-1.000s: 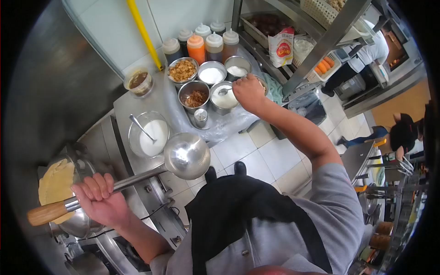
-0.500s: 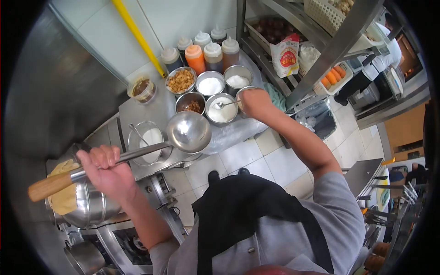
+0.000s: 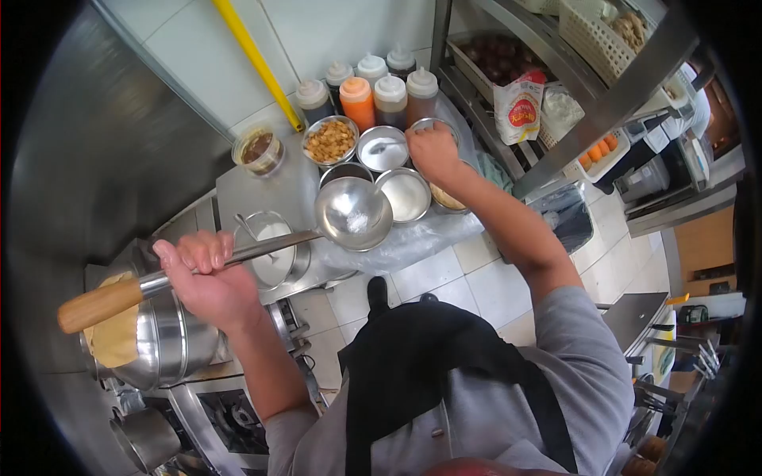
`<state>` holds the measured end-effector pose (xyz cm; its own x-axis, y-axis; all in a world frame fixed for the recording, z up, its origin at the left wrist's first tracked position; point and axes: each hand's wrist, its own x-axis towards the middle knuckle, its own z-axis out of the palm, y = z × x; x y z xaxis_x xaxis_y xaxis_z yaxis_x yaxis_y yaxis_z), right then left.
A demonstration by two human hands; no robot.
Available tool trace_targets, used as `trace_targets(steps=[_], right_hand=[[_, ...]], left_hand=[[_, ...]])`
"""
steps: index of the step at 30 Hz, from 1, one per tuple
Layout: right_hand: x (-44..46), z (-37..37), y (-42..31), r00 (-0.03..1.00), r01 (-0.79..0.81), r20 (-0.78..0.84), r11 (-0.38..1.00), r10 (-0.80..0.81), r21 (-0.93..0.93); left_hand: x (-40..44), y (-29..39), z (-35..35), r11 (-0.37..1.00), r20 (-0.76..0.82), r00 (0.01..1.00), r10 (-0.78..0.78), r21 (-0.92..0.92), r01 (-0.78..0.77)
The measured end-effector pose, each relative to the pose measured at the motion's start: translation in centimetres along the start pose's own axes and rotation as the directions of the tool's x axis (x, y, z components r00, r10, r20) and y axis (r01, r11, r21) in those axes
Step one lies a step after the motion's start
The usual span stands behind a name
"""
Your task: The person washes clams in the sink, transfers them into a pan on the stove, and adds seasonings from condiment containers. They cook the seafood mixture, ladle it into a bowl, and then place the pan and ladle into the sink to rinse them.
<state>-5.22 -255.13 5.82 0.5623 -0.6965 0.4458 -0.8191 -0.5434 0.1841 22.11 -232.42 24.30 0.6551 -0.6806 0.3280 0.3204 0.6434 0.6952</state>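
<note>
My left hand (image 3: 213, 279) is wrapped round the steel shaft of a wooden-handled ladle (image 3: 340, 214), whose bowl has a little white powder inside. My right hand (image 3: 436, 155) is closed on a spoon (image 3: 386, 147); its tip rests in a steel bowl of white powder (image 3: 367, 163). In front of that stands another bowl of white powder (image 3: 406, 196). Beside it, a bowl with tan contents (image 3: 449, 198) is partly under my right wrist. Brown fried bits (image 3: 330, 141) fill a bowl further left. The ladle partly covers a dark steel bowl (image 3: 343, 171).
Squeeze bottles (image 3: 357, 103) line the wall behind the bowls. At left are a tub of brown sauce (image 3: 259, 152) and a container of white contents with a spoon (image 3: 272, 252). A metal shelf (image 3: 587, 147) stands right, a stove (image 3: 230, 420) lower left. Another person (image 3: 683, 119) is far right.
My right hand has moved the spoon from the front bowl of white powder to the one behind it. White powder now shows in the ladle, which my left hand still holds.
</note>
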Motion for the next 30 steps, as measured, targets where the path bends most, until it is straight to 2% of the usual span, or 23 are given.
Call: trace_targets(steps=[1, 3, 4, 6, 9, 18, 22, 24, 25, 26, 30], right_hand=[[0.0, 0.6, -0.2, 1.0, 0.005, 0.002, 1.0, -0.005, -0.007], [-0.4, 1.1, -0.8, 0.97, -0.124, 0.222, 0.988, 0.1, 0.095], [-0.6, 1.0, -0.9, 0.969, -0.126, 0.227, 0.988, 0.102, 0.091], [-0.9, 0.6, -1.0, 0.919, -0.289, 0.335, 0.933, 0.207, 0.217], [-1.1, -0.1, -0.9, 0.891, -0.385, 0.347, 0.892, 0.293, 0.236], [-1.4, -1.1, 0.5, 0.86, -0.475, 0.342, 0.839, 0.378, 0.267], [-1.0, -7.1, -0.5, 0.88, -0.447, 0.315, 0.847, 0.356, 0.289], [-1.3, -9.5, -1.2, 0.941, -0.327, 0.177, 0.911, 0.289, 0.25], [-1.4, -10.2, -1.1, 0.938, -0.333, 0.18, 0.909, 0.295, 0.25], [-1.4, -10.7, -0.7, 0.963, -0.257, 0.128, 0.946, 0.236, 0.195], [-0.9, -6.5, 0.2, 0.996, -0.081, 0.03, 0.996, 0.08, 0.028]], left_hand=[[0.4, 0.2, -0.3, 1.0, 0.001, 1.0, 0.002, 0.005, -0.002], [1.3, 0.4, -0.9, 1.0, -0.007, 1.0, 0.006, 0.011, -0.005], [1.7, 0.5, -1.2, 1.0, -0.007, 1.0, 0.005, 0.025, -0.005], [2.7, 0.4, -1.8, 1.0, -0.005, 1.0, -0.003, 0.023, 0.003], [3.9, -0.2, -2.3, 1.0, 0.005, 1.0, -0.011, 0.011, 0.011], [5.1, -2.8, -1.3, 0.999, 0.019, 0.999, -0.033, 0.016, 0.032], [4.9, -4.1, 0.1, 0.999, 0.014, 1.0, -0.025, 0.033, 0.024], [4.8, -4.6, 0.6, 1.0, 0.026, 1.0, -0.015, 0.028, 0.014], [4.6, -4.8, 0.8, 1.0, 0.038, 0.999, -0.005, 0.02, 0.004], [4.4, -4.7, 1.2, 1.0, 0.042, 0.999, -0.011, 0.021, 0.011], [3.4, -4.3, 1.7, 1.0, 0.049, 0.999, -0.007, 0.017, 0.006]])
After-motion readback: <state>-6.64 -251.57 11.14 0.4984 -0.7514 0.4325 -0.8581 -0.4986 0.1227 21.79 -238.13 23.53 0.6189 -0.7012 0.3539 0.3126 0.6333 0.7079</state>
